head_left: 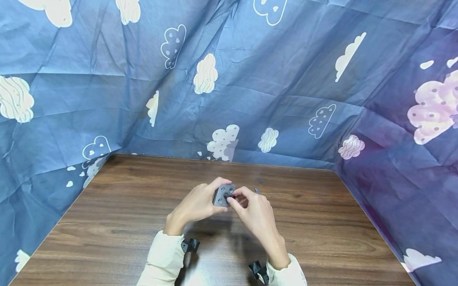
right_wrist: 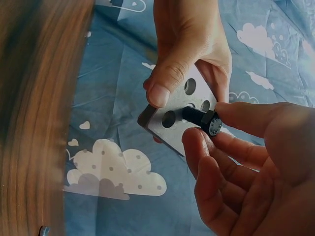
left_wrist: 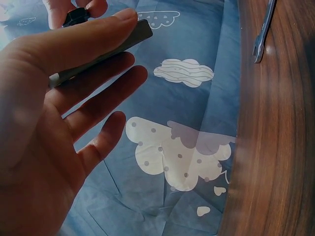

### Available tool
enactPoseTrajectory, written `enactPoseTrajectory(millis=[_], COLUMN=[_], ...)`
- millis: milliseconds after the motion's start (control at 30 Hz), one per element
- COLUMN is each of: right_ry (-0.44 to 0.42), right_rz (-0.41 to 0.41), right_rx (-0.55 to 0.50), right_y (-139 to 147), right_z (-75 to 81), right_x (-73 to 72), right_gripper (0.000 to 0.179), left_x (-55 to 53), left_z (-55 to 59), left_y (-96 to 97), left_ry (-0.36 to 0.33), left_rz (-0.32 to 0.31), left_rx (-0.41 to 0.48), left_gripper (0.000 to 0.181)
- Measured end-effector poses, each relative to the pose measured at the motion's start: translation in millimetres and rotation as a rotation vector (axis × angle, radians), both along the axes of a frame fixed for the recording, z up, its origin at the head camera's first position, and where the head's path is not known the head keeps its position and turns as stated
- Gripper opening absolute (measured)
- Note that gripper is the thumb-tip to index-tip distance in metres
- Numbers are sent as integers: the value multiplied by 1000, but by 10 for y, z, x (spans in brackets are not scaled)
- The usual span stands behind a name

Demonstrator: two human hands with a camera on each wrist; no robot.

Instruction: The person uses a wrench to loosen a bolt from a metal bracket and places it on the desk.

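My left hand (head_left: 198, 201) grips a grey metal plate (right_wrist: 171, 138) by its edges, thumb on one side and fingers on the other. Several round holes pierce the plate. Between the thumb and fingers of my right hand (head_left: 258, 214) a black hex bolt (right_wrist: 196, 116) is pinched by its head. Its threaded end points at the plate and meets it at one of the holes in the right wrist view. Both hands hold these parts up above the wooden table (head_left: 118, 222). From the left wrist view, the plate (left_wrist: 142, 32) shows edge-on.
An open-ended wrench (left_wrist: 264, 34) lies on the table beyond the right hand, mostly hidden behind it in the head view. Blue cloud-patterned cloth (head_left: 236, 99) hangs behind the table and along its sides. Black wrist mounts (head_left: 193, 245) sit at both sleeves.
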State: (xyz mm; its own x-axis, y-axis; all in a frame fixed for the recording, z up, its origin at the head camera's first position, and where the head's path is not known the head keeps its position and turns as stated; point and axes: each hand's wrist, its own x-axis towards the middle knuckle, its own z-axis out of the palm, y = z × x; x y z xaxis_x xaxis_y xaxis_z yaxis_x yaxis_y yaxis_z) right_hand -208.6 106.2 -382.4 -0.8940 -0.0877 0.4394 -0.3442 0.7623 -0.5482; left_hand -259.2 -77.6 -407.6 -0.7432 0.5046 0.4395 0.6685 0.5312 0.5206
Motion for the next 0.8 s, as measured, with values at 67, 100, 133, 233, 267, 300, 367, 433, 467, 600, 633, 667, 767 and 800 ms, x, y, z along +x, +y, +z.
enactPoseTrajectory(millis=[67, 100, 133, 233, 267, 300, 367, 433, 467, 600, 633, 667, 767, 800], right_ry=[-2, -2, -3, -4, -3, -2, 6, 15, 20, 35, 41, 45, 61, 65], right_rz=[2, 4, 6, 11, 13, 16, 25, 31, 33, 31, 30, 28, 31, 32], right_rx=[-1, -1, -1, -1, -2, -2, -2, -1, 1, 13, 16, 21, 31, 33], right_y=[1, 2, 3, 6, 7, 7, 8, 8, 7, 4, 3, 2, 1, 0], right_z=[3, 4, 3, 6, 6, 6, 8, 10, 10, 7, 5, 2, 1, 2], right_x=[1, 2, 3, 5, 5, 6, 8, 10, 10, 11, 11, 10, 11, 12], right_gripper=[10, 10, 10, 10, 10, 11, 12, 13, 13, 15, 15, 16, 16, 16], left_x=[3, 4, 5, 9, 9, 10, 13, 14, 14, 13, 12, 12, 9, 8], left_z=[0, 0, 0, 4, 4, 6, 9, 10, 9, 7, 6, 6, 4, 4], left_y=[2, 3, 4, 7, 8, 8, 9, 10, 10, 11, 10, 9, 7, 6], left_ry=[-2, -3, -2, -4, -5, -5, -7, -6, -5, -1, -1, -1, -2, -1], left_rz=[0, 0, 1, 4, 4, 5, 7, 6, 7, 6, 7, 7, 8, 9], left_rx=[1, 1, 0, -2, -3, -4, -5, -5, -5, -4, -5, -4, -6, -7], left_gripper=[70, 70, 70, 70, 70, 70, 70, 70, 70, 70, 69, 69, 69, 70])
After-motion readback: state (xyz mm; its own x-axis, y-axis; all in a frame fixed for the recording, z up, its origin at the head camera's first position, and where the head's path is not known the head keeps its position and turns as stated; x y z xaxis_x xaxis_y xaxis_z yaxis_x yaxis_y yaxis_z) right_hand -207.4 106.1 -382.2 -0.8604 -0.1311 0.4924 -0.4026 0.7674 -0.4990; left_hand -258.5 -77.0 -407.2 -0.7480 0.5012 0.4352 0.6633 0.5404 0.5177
